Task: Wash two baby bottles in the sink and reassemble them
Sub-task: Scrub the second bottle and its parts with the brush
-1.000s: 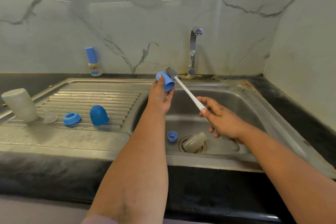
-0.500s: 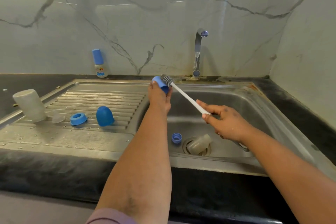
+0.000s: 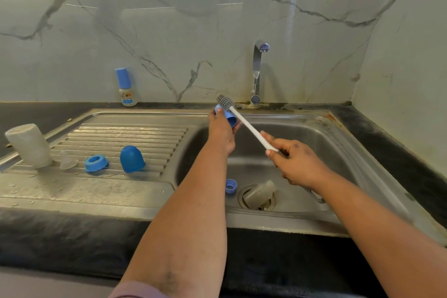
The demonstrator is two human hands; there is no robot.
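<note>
Steel draining board on the left carries an upended bottle body [image 3: 28,145], a clear teat [image 3: 67,160], a blue ring [image 3: 96,163] and a blue dome cap [image 3: 131,158], with another bottle [image 3: 258,194] lying over the drain. Over the basin the left hand [image 3: 221,132] grips a blue cap [image 3: 227,116], now tipped so the brush head [image 3: 225,101] has slid out to its outside, suggesting the inside is scrubbed. The right hand [image 3: 294,161] stays curled tight round the white brush handle [image 3: 249,128].
</note>
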